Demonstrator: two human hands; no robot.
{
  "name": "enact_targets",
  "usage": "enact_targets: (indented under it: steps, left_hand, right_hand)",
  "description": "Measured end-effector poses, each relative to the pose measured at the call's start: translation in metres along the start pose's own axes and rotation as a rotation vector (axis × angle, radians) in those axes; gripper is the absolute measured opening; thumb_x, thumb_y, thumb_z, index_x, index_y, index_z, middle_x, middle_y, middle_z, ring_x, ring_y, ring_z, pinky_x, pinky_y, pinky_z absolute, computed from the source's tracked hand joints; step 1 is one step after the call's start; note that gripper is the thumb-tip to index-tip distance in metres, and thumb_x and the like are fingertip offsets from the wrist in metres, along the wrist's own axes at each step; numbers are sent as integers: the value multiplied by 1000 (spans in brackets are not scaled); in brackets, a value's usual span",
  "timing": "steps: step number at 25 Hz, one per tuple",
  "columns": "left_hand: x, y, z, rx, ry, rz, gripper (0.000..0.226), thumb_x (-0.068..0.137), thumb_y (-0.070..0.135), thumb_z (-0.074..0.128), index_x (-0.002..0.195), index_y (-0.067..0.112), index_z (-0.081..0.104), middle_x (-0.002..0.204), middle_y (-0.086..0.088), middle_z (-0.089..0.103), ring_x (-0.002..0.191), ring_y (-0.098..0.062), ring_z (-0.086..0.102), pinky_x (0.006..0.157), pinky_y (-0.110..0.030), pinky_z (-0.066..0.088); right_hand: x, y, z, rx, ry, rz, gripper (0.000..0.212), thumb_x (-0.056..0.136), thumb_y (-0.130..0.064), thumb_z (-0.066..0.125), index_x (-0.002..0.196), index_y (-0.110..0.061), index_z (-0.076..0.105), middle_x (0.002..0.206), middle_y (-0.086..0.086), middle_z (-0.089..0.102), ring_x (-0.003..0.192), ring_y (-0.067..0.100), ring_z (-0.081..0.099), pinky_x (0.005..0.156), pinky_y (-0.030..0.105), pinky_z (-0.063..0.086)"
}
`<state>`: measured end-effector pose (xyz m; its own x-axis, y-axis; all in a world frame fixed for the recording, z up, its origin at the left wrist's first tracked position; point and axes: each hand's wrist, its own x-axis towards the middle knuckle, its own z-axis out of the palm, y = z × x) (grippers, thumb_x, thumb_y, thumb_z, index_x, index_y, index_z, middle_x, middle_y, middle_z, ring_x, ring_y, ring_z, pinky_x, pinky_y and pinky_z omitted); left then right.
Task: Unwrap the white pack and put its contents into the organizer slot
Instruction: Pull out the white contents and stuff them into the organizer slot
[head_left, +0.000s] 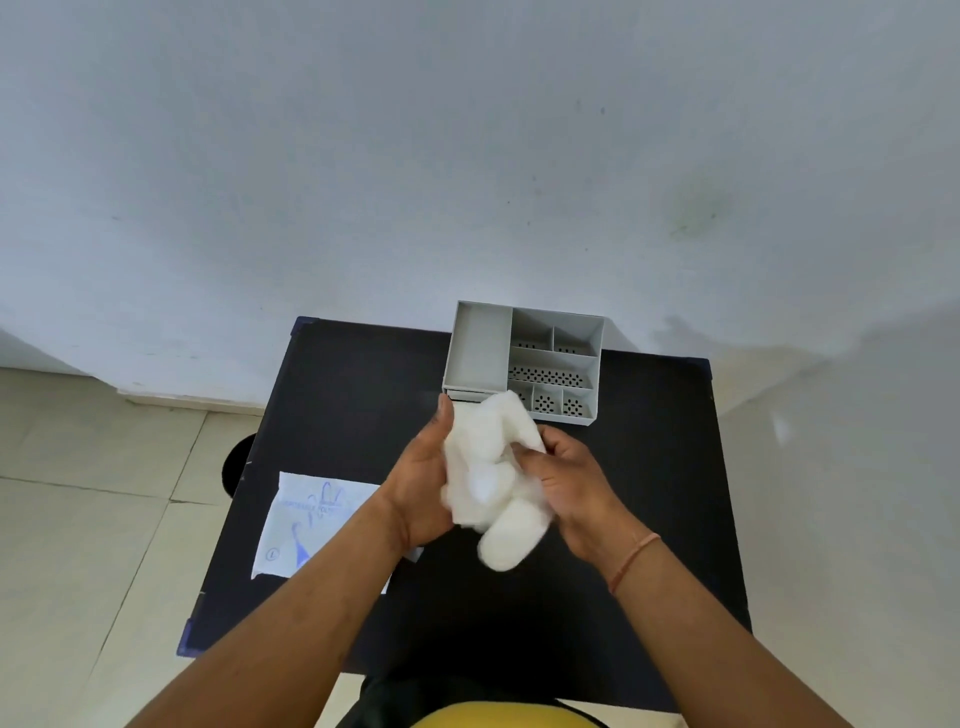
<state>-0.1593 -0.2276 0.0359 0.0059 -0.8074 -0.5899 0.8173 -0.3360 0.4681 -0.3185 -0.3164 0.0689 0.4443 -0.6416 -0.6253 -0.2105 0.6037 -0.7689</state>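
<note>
Two hands, left hand (422, 483) and right hand (563, 486), around white bundle (493, 483).

Two bare arms are seen coming up from the bottom of the frame. No sleeves are worn on them. A thin orange string band (635, 561) is tied around the wrist at the lower right. Something yellow (506, 716) and dark clothing (379, 699) are seen at the bottom edge.

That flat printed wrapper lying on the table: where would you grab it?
Pinch the wrapper at its left edge, coming in from the left side. That edge overhangs the black table, so fingers can get under it. The left forearm covers its right part.
</note>
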Motion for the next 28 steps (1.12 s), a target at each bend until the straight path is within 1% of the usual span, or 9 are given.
enact_targets:
  steps: [4, 7, 9, 11, 14, 18, 20, 24, 28]
  left_hand:
    - [6, -2, 18, 235, 135, 53, 61, 92, 38, 78, 137, -1, 66, 138, -30, 69, 124, -46, 70, 108, -61, 55]
    - [11, -3, 26, 209, 240, 70, 55, 88, 35, 82, 129, 1, 71, 130, -25, 75, 115, -41, 76, 103, -59, 59]
    - [14, 0, 25, 103, 237, 74, 57, 93, 36, 78, 137, 2, 67, 134, -24, 74, 120, -41, 73, 102, -60, 58]
    - [14, 5, 20, -63, 187, 78, 62, 98, 34, 74, 148, 2, 57, 143, -26, 67, 129, -44, 68, 102, -64, 57]
    - [15, 8, 20, -130, 155, 85, 65, 93, 32, 76, 149, 3, 57, 140, -24, 69, 123, -43, 71, 93, -63, 61]
    - [18, 3, 21, -107, 137, 125, 82, 84, 32, 86, 153, 5, 52, 148, -26, 63, 131, -46, 65, 96, -64, 59]
    - [18, 1, 19, -107, 117, 126, 89, 81, 33, 89, 155, 4, 49, 151, -28, 60, 135, -46, 62, 99, -63, 58]
    - [18, -9, 17, -79, 99, 38, 75, 90, 36, 82, 151, 3, 55, 145, -28, 65, 126, -43, 68, 96, -58, 61]
    - [17, -8, 18, -76, 111, -3, 70, 91, 37, 81, 150, 7, 56, 144, -26, 67, 129, -45, 67, 98, -61, 59]
  right_hand:
    - [1, 0, -10, -91, -1, -29, 19, 96, -18, 71, 114, -14, 73, 110, 12, 80, 98, 29, 78, 87, 47, 65]
    - [2, -1, -25, 48, -111, 58, 30, 97, -28, 69, 124, -13, 71, 120, 15, 77, 111, 37, 74, 96, 56, 58]
    - [3, -1, -36, 187, -162, 145, 36, 100, -29, 60, 131, -12, 68, 129, 20, 72, 121, 42, 67, 103, 61, 54]
    - [3, 0, -47, 278, -193, 205, 38, 100, -13, 51, 135, -8, 65, 134, 26, 67, 126, 46, 63, 100, 57, 57]
    - [-1, 5, -50, 337, -269, 244, 47, 94, 14, 44, 135, -1, 61, 131, 27, 69, 119, 44, 69, 89, 47, 64]
    - [0, 8, -37, 417, -235, 267, 37, 96, 11, 57, 131, 0, 63, 128, 26, 72, 117, 43, 70, 85, 48, 65]
    - [0, 6, -28, 311, -176, 276, 35, 94, 4, 66, 128, -6, 66, 124, 29, 72, 110, 43, 72, 77, 43, 67]
    - [3, 4, -14, 208, -33, 250, 47, 81, -12, 85, 124, -18, 67, 115, 16, 78, 101, 35, 75, 66, 41, 63]
    - [4, 5, 0, 323, 32, 253, 53, 78, -5, 86, 127, -14, 67, 117, 18, 77, 103, 43, 76, 69, 49, 63]
